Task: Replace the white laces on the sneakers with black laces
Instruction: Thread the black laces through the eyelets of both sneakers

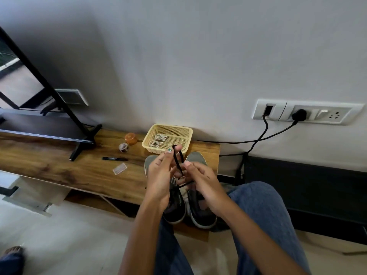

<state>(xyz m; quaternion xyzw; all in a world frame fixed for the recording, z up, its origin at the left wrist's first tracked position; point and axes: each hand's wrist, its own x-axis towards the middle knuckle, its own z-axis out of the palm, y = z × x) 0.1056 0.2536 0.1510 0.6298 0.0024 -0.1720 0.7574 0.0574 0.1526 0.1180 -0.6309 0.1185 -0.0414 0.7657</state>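
Fingers (168, 155) of both hands pinch the black lace (178, 165) above the sneakers (190, 205); slack grip could drop its loop.

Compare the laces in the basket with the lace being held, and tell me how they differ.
The white laces are pale and lie bundled in the yellow basket, untouched. The black lace is dark and pulled up taut in a loop above the sneakers, pinched by the left hand and right hand. Both are thin cord laces.
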